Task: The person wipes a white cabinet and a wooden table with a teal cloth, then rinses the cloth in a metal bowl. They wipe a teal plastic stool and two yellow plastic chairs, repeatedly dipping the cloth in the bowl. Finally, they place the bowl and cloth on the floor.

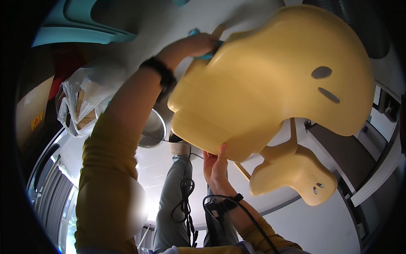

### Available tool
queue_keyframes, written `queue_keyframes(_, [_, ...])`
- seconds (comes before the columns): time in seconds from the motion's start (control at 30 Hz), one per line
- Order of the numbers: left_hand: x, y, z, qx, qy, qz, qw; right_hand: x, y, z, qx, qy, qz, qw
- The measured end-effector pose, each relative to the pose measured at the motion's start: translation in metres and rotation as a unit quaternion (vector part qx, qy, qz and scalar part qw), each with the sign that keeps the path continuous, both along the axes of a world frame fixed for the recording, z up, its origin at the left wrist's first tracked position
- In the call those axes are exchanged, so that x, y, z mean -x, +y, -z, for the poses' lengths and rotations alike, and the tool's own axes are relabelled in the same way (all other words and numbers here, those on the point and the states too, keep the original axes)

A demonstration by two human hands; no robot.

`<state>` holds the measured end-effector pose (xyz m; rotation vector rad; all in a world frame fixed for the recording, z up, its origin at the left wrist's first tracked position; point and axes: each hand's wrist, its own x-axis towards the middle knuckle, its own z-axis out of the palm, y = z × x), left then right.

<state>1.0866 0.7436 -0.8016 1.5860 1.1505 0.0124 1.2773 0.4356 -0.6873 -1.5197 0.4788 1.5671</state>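
Note:
A large yellow plastic chair [241, 95], its back pierced by two oval holes, is tilted before me and fills the upper middle. My right hand [217, 163] grips the lower edge of its seat, thumb on top and fingers underneath. At the seat's upper left edge, my left hand [201, 44] is closed on a teal cloth-like item [206, 56], partly hidden by the hand and blurred. A yellow chair leg [219, 30] sticks out beyond that hand. Below and to the right stands a second yellow chair [279, 177], smaller in view, also with two holes in its back.
A teal plastic chair [73, 35] is at the upper left. Below it lie a clear plastic bag [74, 117] with brown contents and a cardboard box [35, 104]. A round metal container [153, 128] stands near my shoe. Black cables [187, 187] hang before my legs.

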Motion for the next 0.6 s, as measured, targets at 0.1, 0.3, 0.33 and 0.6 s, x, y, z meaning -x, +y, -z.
queue_keyframes(0.1, [-0.01, 0.027, 0.02, 0.051, 0.048, 0.009, 0.997, -0.001, -0.001, 0.0, -0.012, 0.017, 0.014, 1.0])
queue_keyframes(0.3, [-0.002, 0.015, 0.011, 0.125, -0.009, -0.061, 0.99, -0.001, -0.004, 0.004, 0.002, 0.027, 0.05, 0.998])
queue_keyframes(0.33, [0.002, 0.005, 0.004, 0.128, -0.046, -0.069, 0.988, -0.002, -0.004, 0.003, 0.008, 0.041, 0.055, 0.998])
queue_keyframes(0.6, [0.034, -0.11, -0.057, -0.12, -0.014, -0.2, 0.972, 0.003, -0.002, 0.001, -0.002, 0.025, 0.042, 0.999])
